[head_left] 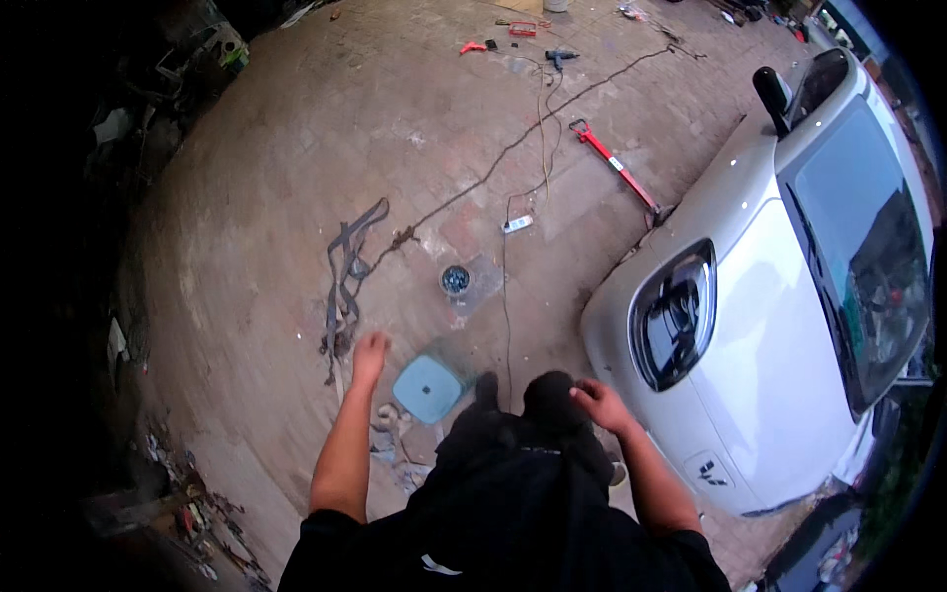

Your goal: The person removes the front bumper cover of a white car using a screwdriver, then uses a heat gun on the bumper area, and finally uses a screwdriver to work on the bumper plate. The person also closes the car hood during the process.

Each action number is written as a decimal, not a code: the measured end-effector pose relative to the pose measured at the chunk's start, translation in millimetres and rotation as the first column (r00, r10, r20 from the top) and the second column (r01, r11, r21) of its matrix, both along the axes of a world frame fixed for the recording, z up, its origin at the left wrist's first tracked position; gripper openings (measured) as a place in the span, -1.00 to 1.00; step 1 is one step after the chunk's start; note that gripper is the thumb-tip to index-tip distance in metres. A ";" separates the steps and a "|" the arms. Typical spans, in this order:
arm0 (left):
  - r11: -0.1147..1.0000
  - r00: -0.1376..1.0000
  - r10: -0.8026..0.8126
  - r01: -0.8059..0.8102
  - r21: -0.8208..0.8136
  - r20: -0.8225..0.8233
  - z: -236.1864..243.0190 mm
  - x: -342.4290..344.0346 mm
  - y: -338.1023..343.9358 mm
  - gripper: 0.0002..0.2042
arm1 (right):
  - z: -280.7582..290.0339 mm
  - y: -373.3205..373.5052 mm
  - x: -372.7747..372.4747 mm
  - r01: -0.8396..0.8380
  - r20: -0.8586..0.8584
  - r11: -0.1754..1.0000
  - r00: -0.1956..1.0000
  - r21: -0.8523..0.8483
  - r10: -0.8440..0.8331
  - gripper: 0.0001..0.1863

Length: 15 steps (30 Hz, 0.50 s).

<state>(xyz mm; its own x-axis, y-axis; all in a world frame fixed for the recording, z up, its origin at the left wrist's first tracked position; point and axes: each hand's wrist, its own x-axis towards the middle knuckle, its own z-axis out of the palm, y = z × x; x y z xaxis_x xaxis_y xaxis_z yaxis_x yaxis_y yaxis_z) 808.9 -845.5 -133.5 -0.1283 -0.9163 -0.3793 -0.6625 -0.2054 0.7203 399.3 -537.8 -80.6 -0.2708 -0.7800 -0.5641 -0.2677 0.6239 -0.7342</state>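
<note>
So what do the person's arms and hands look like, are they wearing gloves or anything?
No gloves. The left hand and right hand are both bare, and so are the forearms. Short black sleeves cover only the upper arms, part of a black top. No watch, rings or wristbands can be made out.

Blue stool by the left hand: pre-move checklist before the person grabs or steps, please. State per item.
1. Left hand free: ok, open, holds nothing, hangs beside the blue stool.
2. Right hand free: ok, empty, near the knee.
3. Stool seat bare: ok, nothing lies on it.
4. Trip risk: not ok, a thin cable runs down the paving to the feet, and grey straps lie left of the stool.
5. Room beside the white car: cannot tell, its front corner is close on the right.
6. Stool legs sound: cannot tell, hidden under the seat.
</note>
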 end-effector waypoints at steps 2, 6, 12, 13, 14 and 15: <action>0.997 0.936 0.070 -0.074 0.000 -0.345 34.1 -44.1 -91.5 -0.72 | 40.2 -77.1 -13.0 0.103 0.187 0.995 0.977 -0.010 -0.100 -0.69; 0.984 0.952 -0.176 0.162 -0.076 -0.250 36.8 -153.7 -211.8 -0.69 | -23.4 -163.1 -82.7 0.317 0.380 0.943 0.889 -0.106 -0.256 -0.73; 0.928 0.871 -0.372 0.335 0.165 0.321 -87.6 -207.6 -251.0 -0.64 | -119.6 -286.6 -222.4 0.359 0.136 0.932 0.927 -0.053 -0.350 -0.71; 0.798 0.643 -0.597 0.541 0.268 0.480 -116.3 -145.5 -236.3 -0.56 | -103.4 -327.3 -228.7 0.341 0.195 0.940 0.923 -0.023 -0.330 -0.71; 0.465 0.181 -0.851 0.698 0.545 0.493 -122.5 -26.0 -234.3 -0.53 | -102.9 -377.4 -206.8 0.453 0.449 0.891 0.802 -0.029 -0.394 -0.71; 0.219 0.001 -0.938 0.775 0.592 0.346 -124.2 -26.8 -238.8 -0.58 | -110.5 -406.1 -245.0 0.602 0.521 0.798 0.689 -0.024 -0.503 -0.71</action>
<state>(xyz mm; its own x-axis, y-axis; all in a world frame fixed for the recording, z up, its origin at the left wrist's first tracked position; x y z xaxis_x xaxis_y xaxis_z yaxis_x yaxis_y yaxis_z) 782.1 -1084.4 -257.7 -0.4712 -0.1821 -0.8630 -0.6150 0.7692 0.1734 154.3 -943.9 -191.1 -0.4281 -0.6727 -0.6035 0.4872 0.3906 -0.7811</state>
